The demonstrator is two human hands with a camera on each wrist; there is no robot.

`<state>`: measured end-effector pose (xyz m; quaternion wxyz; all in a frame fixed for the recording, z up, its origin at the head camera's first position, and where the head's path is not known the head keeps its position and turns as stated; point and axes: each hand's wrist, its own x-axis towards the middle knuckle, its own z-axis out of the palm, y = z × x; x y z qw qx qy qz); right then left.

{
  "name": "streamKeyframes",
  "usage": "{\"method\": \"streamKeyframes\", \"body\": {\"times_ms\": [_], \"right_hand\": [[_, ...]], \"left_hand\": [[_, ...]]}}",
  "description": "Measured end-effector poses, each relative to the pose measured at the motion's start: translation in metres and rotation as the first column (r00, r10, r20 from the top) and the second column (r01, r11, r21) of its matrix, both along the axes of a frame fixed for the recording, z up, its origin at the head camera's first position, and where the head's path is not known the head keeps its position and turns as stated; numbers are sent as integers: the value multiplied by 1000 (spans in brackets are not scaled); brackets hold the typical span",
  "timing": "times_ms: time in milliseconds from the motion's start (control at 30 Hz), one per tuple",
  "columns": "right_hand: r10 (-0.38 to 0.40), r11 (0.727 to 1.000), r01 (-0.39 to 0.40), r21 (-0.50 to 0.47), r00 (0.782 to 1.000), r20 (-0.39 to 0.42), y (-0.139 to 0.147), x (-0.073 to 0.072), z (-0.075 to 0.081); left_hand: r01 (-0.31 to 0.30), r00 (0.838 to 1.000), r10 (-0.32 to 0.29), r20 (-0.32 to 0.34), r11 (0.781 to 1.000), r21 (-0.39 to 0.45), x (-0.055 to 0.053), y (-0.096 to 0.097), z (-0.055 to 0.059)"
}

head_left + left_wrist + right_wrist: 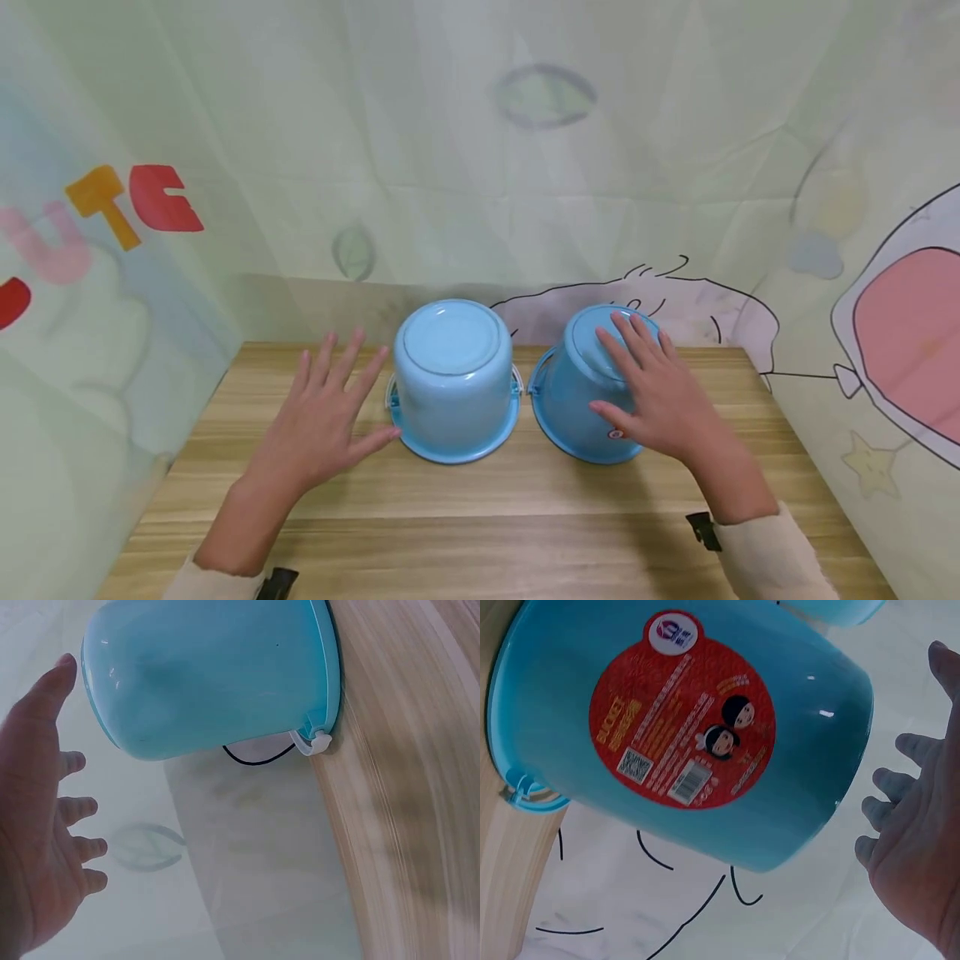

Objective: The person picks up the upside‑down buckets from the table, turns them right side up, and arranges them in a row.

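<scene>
Two light blue plastic buckets stand upside down, side by side, on a wooden table. My left hand (318,425), fingers spread and nearly straight, hovers to the left of the left bucket (450,392); in the left wrist view a gap shows between the hand (37,817) and that bucket (210,682). Spread likewise, my right hand (660,400) overlaps the right bucket (577,400) in the head view. The right wrist view shows this hand (919,832) apart from the bucket's base. A round red label (682,720) is on the right bucket's side. Neither hand holds anything.
The wooden tabletop (465,542) reaches back to a pale printed cloth (420,167) hung behind and on both sides. White handle parts (391,392) show at the left bucket's rim, and a blue handle (540,799) at the right bucket's rim.
</scene>
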<state>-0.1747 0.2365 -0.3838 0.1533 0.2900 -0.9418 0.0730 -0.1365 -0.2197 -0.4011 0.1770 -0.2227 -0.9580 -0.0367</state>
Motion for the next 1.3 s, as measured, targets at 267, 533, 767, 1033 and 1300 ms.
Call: {"method": "streamKeyframes", "body": {"times_ms": [267, 533, 767, 1033, 1300], "right_hand": [[77, 997, -77, 7, 997, -1, -21, 5, -5], [154, 987, -153, 42, 988, -21, -39, 8, -12], [227, 972, -223, 78, 973, -39, -51, 6, -20], [307, 952, -300, 68, 938, -161, -63, 6, -36], [378, 926, -372, 68, 912, -158, -74, 3, -57]], "left_hand": [[81, 996, -81, -49, 997, -14, 1, 1, -5], [115, 992, -115, -45, 993, -2, 1, 1, -12], [196, 978, -193, -80, 980, 36, -2, 0, -20], [283, 950, -270, -160, 957, 68, -6, -1, -33], [347, 928, -325, -180, 932, 103, -8, -3, -47]]}}
